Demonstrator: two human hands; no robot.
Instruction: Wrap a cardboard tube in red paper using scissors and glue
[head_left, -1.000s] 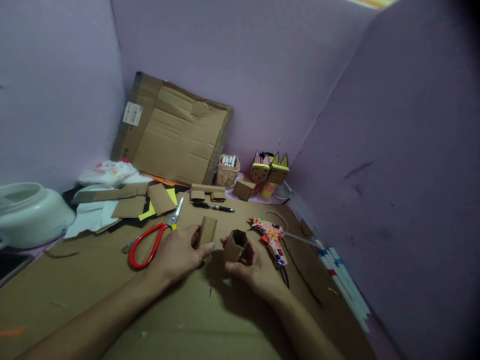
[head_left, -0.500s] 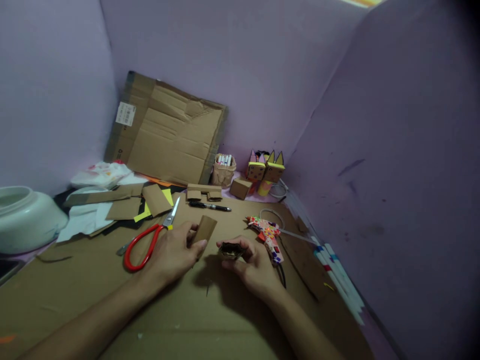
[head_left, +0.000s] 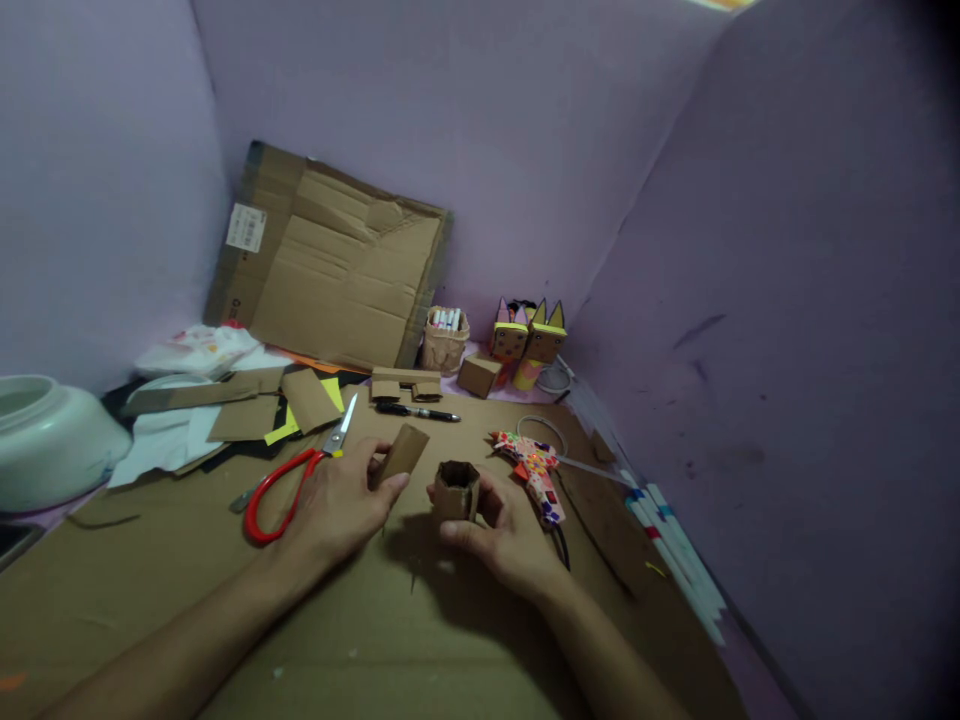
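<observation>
Between the thumb and fingers of my left hand [head_left: 349,500] is a small flat cardboard piece [head_left: 405,452], tilted to the right. My right hand [head_left: 506,530] grips a short cardboard tube [head_left: 456,492] with angular sides, its open top facing up toward me. The two pieces are apart. Red-handled scissors [head_left: 289,490] lie just left of my left hand, blades pointing away. Beyond my right hand rests a glue gun [head_left: 532,465] covered in a colourful pattern.
Cardboard scraps [head_left: 247,415] and paper lie at the left, near a white pot [head_left: 52,440]. A black pen [head_left: 417,412], a folded cardboard piece [head_left: 406,384], a marker cup [head_left: 445,340] and cat-eared figures [head_left: 529,340] are behind. Markers [head_left: 675,560] line the right wall.
My right hand has turned the cardboard tube more upright, so its outer side now shows below the opening. My left hand still holds its cardboard piece, shifted slightly.
</observation>
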